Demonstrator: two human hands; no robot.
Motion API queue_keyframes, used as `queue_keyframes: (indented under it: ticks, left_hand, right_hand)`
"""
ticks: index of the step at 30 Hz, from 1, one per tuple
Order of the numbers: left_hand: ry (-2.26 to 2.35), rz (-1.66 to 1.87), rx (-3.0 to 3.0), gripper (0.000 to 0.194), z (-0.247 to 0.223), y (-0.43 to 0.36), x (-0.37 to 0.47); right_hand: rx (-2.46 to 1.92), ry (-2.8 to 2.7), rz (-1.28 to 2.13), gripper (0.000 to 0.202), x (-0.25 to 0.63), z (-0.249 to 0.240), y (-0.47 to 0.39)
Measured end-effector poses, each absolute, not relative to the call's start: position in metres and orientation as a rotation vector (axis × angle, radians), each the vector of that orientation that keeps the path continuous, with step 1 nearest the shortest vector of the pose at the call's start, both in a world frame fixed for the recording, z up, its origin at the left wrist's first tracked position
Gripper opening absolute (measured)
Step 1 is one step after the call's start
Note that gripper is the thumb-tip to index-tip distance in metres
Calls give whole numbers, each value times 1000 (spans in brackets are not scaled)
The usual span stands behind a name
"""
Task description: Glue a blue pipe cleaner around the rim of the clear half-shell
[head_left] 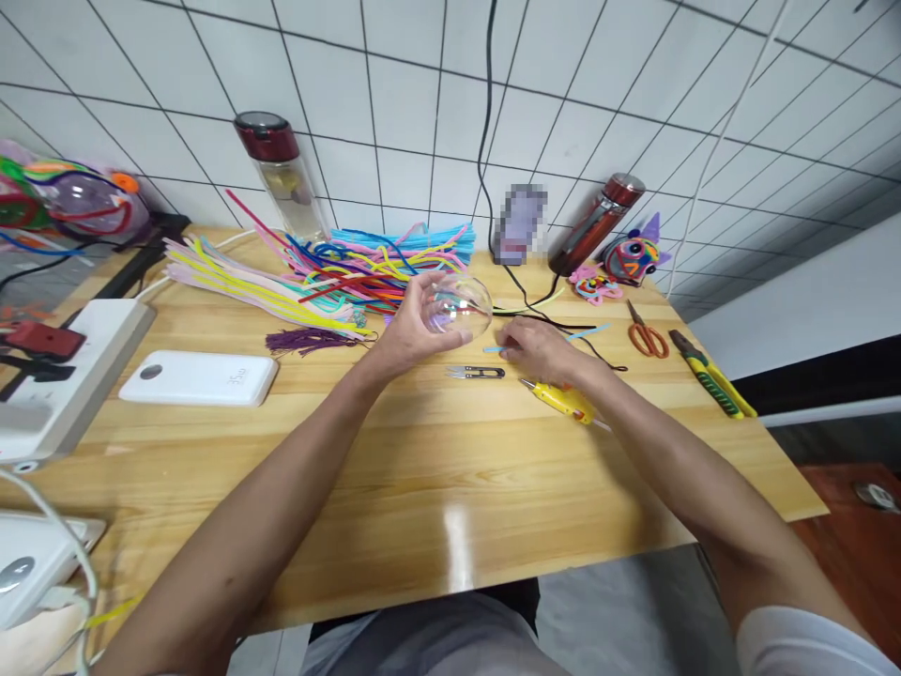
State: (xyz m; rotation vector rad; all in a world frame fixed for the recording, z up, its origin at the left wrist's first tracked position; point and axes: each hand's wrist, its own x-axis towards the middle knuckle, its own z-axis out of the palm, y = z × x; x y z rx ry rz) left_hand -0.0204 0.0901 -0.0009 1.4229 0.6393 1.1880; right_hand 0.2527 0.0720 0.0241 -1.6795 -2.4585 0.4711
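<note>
In the head view, the hands are held apart above the wooden tabletop. A clear plastic ball is gripped by the left hand, in front of the heap of coloured pipe cleaners. A light blue strip is touched by the right hand; whether it is pinched cannot be told. Small snips are laid between the hands, nearer the viewer, and a yellow glue gun is partly covered by the right hand.
</note>
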Motion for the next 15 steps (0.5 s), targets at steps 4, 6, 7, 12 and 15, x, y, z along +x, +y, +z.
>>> queue_keyframes:
  ticks: [4,6,7,12,15]
  left_hand:
    - [655,1172,1473,109,3,84,-17]
    - [663,1172,1484,106,5,82,-16]
    - [665,1170,1482,105,5,81,-15]
    - [649,1158,1439,109,6,74,-10]
    - [631,1183,1437,103,5,72,-5]
  right_hand:
    - [-1678,-2386,469,17,255,27,81]
    - [-1634,-2245,423,14,266,41,79]
    - [-1581,-2131,394,12,269,51,75]
    - [-1247,-1670,312,11,245,92,37]
    - [-1223,-1749,204,10,210,104,13]
